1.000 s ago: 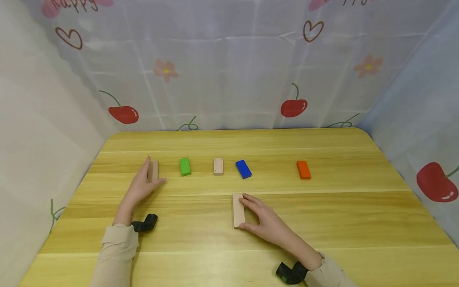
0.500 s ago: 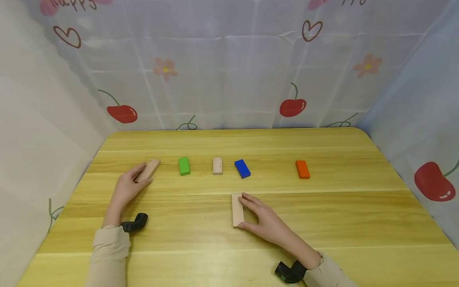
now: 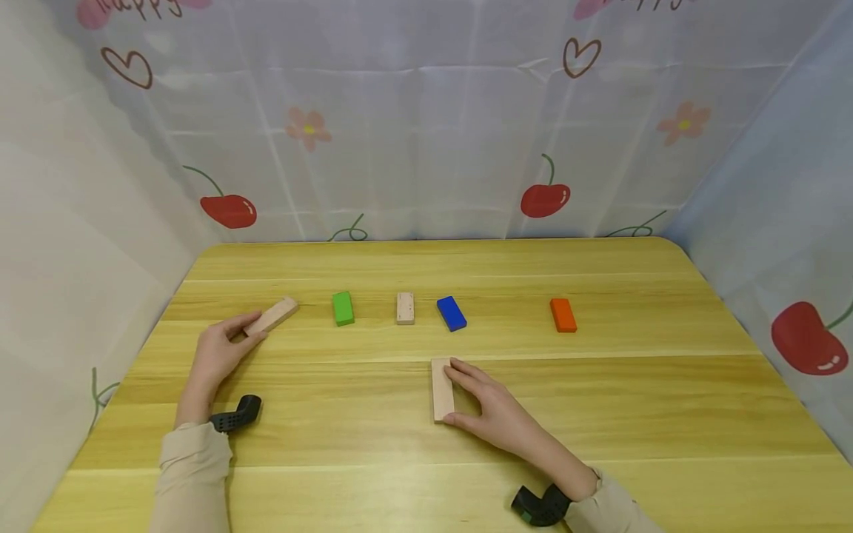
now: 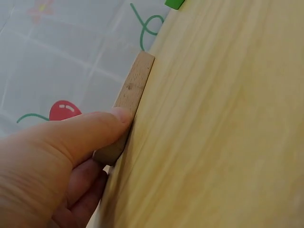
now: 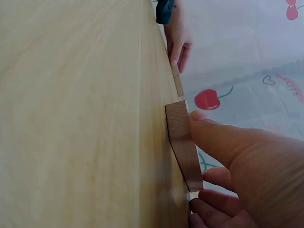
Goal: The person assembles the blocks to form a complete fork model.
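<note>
At the left of the table, my left hand (image 3: 218, 352) pinches the near end of a plain wooden block (image 3: 273, 316), which lies slanted. Up close in the left wrist view, the thumb presses one side of this block (image 4: 133, 90) while the other fingers are partly hidden behind it. My right hand (image 3: 496, 411) holds a second plain wooden block (image 3: 440, 392) near the table's middle, thumb by its near end and fingers by its far end. That block (image 5: 180, 128) lies against the tabletop in the right wrist view.
Along the back of the wooden table (image 3: 373, 429) lie a green block (image 3: 343, 308), a short pale speckled block (image 3: 405, 307), a blue block (image 3: 452, 313) and an orange block (image 3: 563, 314). A printed curtain (image 3: 426, 148) hangs behind the table's far edge.
My left hand has moved left and turned the wooden block from nearly straight to a slant, its far end staying about where it was. The right hand and its block keep still.
</note>
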Motion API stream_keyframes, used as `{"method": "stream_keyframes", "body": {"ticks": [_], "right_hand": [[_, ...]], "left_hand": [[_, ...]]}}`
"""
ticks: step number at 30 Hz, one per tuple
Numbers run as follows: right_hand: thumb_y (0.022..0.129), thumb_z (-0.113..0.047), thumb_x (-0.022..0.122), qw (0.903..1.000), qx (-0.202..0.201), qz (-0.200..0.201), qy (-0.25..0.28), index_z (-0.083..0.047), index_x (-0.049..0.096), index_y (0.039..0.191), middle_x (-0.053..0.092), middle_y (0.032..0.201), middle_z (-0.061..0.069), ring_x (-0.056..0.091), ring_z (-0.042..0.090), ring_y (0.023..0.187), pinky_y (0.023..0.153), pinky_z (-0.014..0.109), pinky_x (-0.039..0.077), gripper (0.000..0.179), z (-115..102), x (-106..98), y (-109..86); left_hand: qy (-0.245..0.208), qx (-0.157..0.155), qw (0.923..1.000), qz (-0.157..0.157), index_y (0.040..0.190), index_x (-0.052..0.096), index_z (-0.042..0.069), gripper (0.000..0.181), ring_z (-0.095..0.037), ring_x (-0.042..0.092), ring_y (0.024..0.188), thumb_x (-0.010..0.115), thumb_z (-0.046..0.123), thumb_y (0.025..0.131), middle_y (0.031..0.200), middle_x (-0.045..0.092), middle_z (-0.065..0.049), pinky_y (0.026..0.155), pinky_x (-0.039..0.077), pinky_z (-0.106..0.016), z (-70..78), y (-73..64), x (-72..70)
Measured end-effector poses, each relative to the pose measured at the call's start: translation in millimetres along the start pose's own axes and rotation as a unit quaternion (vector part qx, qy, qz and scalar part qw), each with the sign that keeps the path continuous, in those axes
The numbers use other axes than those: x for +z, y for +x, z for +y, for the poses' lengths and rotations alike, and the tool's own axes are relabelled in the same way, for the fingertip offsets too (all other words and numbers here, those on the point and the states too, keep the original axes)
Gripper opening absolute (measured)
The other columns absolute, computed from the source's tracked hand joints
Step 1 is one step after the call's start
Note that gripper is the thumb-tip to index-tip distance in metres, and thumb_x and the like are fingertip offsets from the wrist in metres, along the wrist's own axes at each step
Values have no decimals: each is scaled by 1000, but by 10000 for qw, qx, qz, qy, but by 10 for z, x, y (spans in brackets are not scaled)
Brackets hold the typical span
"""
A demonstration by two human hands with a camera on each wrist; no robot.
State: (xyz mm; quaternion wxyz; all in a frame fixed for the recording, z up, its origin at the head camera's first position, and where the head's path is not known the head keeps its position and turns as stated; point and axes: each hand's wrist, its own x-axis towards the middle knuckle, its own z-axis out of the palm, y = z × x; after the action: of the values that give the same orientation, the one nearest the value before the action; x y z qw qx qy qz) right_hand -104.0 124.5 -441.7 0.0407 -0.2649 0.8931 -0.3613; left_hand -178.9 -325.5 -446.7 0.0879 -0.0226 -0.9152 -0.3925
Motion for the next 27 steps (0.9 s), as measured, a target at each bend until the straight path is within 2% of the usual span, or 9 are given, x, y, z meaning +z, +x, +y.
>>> {"method": "stream_keyframes", "body": {"ticks": [1,4,7,12,17,23,27], "right_hand": [[82,-31,74,10000,-2,1,-7,-6,45,140,36,145,11,34,31,131,101,50,33,69,2,1,1],[82,-31,74,10000,2,0,-15,-5,45,140,36,145,11,34,31,130,101,49,33,70,3,0,1],[82,-31,74,10000,7,-4,-14,-5,45,140,36,145,11,34,31,130,101,49,34,70,2,-1,3],[82,-31,74,10000,25,-16,8,-5,45,140,36,145,11,34,32,130,101,50,34,70,-2,-2,3],[81,-31,74,10000,12,-34,-13,-5,45,140,36,145,11,35,31,130,101,49,34,70,0,-2,3],[81,-31,74,10000,5,-30,-18,-5,45,140,36,145,11,35,31,130,101,48,34,70,3,-2,4],[81,-32,74,10000,10,-29,-15,-5,45,140,36,145,11,34,31,130,101,49,34,71,3,-6,4]], "left_hand": [[21,8,10000,40,125,58,-4,44,-40,51,112,66,20,89,121,56,-26,90,42,-49,-4,-1,1],[21,20,9999,128,124,59,-3,40,-38,53,110,66,17,90,120,57,-25,87,47,-29,-16,-2,2],[43,49,9998,188,123,60,-3,39,-37,54,110,66,16,90,119,58,-24,82,46,-16,-19,0,1],[113,76,9997,219,123,60,-3,38,-37,54,111,65,15,90,118,58,-23,85,48,-25,-11,3,-5],[-131,5,9998,116,125,59,-3,40,-37,51,113,64,19,91,122,56,-23,81,43,-9,42,11,-21],[-517,22,9987,-1,127,58,1,44,-33,46,120,64,25,91,127,54,-20,90,42,-18,222,31,-50],[-550,234,9982,-102,127,59,3,44,-33,49,117,65,26,90,125,56,-18,86,43,-14,372,72,-50]]}}
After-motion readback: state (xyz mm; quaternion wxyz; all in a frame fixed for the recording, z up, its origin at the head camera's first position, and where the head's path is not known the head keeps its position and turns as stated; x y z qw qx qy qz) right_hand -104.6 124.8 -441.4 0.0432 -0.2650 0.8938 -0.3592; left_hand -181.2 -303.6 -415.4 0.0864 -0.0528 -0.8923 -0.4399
